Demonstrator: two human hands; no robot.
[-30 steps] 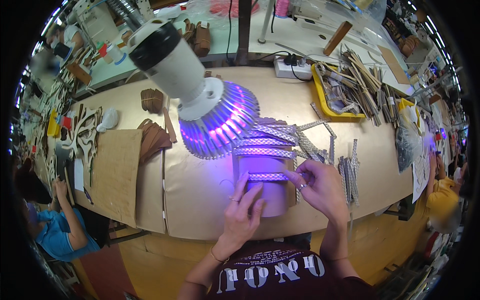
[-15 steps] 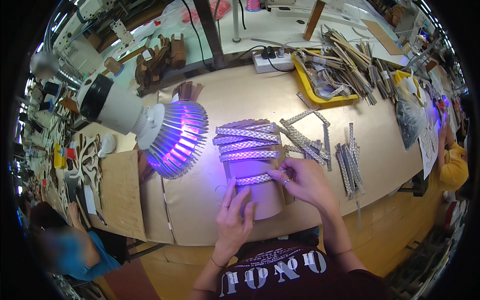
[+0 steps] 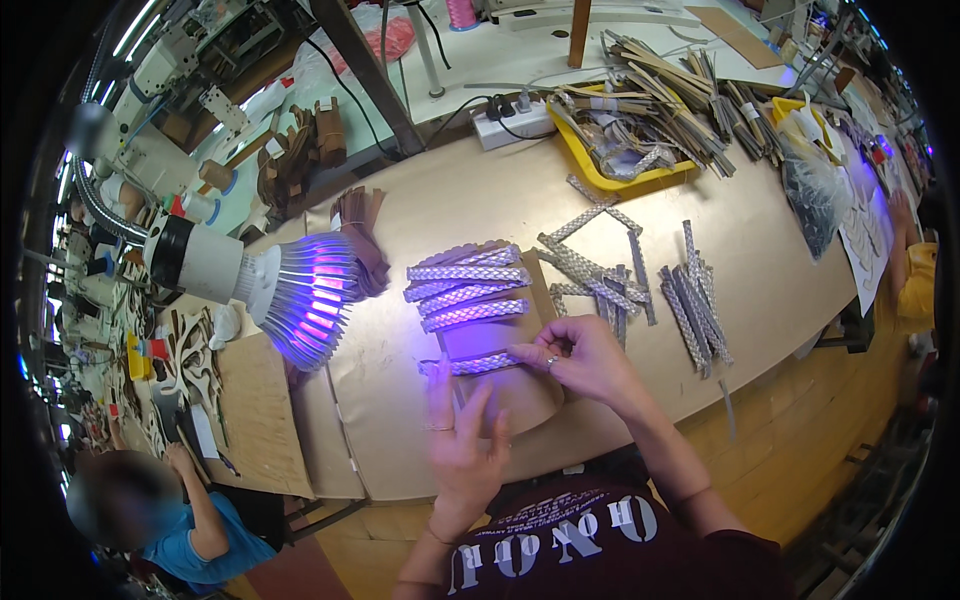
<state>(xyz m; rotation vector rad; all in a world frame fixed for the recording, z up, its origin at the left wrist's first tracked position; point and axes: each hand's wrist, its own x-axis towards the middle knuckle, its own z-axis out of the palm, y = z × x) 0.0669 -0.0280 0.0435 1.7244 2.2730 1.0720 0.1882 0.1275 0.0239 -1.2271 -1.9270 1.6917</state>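
A silvery braided strip (image 3: pixel 482 364) lies across a tan curved panel (image 3: pixel 522 400) on the table in front of me. At the strip's right end, my right hand (image 3: pixel 585 362) pinches it between thumb and forefinger. My left hand (image 3: pixel 465 450) is open, slightly blurred, with its outstretched fingers at the strip's left end; whether they press on it I cannot tell. Farther up, several more braided strips (image 3: pixel 475 308) lie stacked across the panel's far part.
A lamp with a finned head (image 3: pixel 310 300) glows purple at the left. Loose braided strips (image 3: pixel 695 310) lie to the right, below a yellow tray (image 3: pixel 640 185) heaped with strips. A power strip (image 3: pixel 512 126) sits behind. One person in blue (image 3: pixel 205 535) works at the left.
My view has turned a little. The left fingers have straightened and shifted along the strip, whose left end now shows beyond them. My right hand keeps its pinch.
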